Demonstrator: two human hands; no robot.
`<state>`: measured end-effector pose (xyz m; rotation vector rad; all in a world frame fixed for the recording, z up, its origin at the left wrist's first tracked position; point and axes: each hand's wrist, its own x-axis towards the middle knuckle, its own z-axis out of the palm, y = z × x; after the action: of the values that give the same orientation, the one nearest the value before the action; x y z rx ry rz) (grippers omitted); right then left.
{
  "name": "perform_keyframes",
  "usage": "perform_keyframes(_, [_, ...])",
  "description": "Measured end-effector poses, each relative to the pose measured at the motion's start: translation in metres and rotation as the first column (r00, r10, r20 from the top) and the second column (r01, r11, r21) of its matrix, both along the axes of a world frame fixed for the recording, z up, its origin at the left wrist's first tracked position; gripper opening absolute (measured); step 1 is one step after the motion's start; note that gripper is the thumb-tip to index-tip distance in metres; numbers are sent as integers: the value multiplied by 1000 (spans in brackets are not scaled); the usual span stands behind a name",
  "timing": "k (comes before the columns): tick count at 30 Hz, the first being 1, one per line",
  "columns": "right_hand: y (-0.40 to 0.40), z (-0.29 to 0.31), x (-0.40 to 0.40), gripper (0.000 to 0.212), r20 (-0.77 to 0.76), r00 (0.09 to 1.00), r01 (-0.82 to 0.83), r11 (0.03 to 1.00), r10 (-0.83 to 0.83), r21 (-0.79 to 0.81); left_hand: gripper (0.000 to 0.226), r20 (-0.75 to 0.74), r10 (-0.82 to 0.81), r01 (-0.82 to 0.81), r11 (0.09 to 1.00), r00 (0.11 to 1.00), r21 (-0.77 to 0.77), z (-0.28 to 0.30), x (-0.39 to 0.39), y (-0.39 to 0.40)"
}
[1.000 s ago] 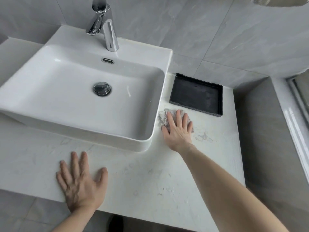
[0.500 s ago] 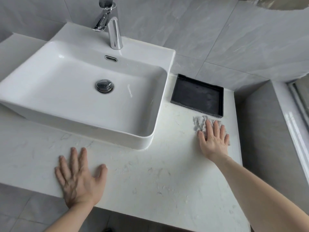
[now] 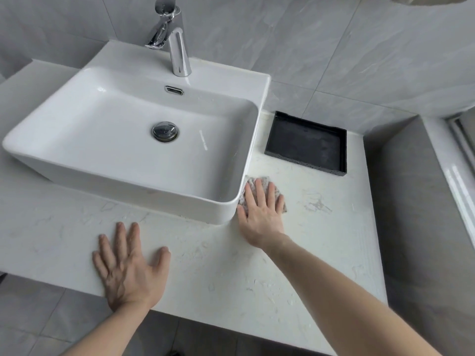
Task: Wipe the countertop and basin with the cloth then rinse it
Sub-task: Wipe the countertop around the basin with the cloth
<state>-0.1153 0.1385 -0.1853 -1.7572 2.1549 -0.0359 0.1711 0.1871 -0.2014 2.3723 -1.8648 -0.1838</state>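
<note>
A small grey speckled cloth (image 3: 264, 182) lies flat on the white marble countertop (image 3: 321, 242), right beside the basin's front right corner. My right hand (image 3: 262, 214) presses flat on the cloth with fingers spread, covering most of it. The white rectangular basin (image 3: 123, 160) sits on the counter with a chrome drain plug (image 3: 165, 131) in its bottom and a chrome faucet (image 3: 177, 44) behind. My left hand (image 3: 128, 265) rests palm down on the counter's front edge, fingers apart, holding nothing.
A black rectangular tray (image 3: 307, 142) sits on the counter behind the cloth, against the grey tiled wall. A grey side wall and a window frame (image 3: 460, 155) bound the counter on the right. Grey floor tiles show below the front edge.
My right hand slid the cloth from beside the basin out to the right near the tray, then back left against the basin's corner. My left hand stayed planted.
</note>
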Motion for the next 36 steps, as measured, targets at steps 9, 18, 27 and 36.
perform_keyframes(9, [61, 1, -145, 67, -99, 946, 308, 951, -308, -15, 89, 4, 2, -2, 1000, 1000, -15, 0, 0, 0])
perform_keyframes(18, [52, -5, -136, 72, -114, 933, 342, 940, -342, -21, 90, 4, 3, -3, 1000, 1000, -11, 0, 0, -1])
perform_keyframes(27, [39, 1, -26, 72, -22, 994, -109, 993, 108, -42, 88, 3, -8, 8, 1000, 1000, -25, -1, 0, -1])
perform_keyframes(36, [76, -6, -162, 62, 25, 940, 339, 929, -339, -149, 88, 1, -8, 8, 1000, 1000, -26, -1, 1, -1])
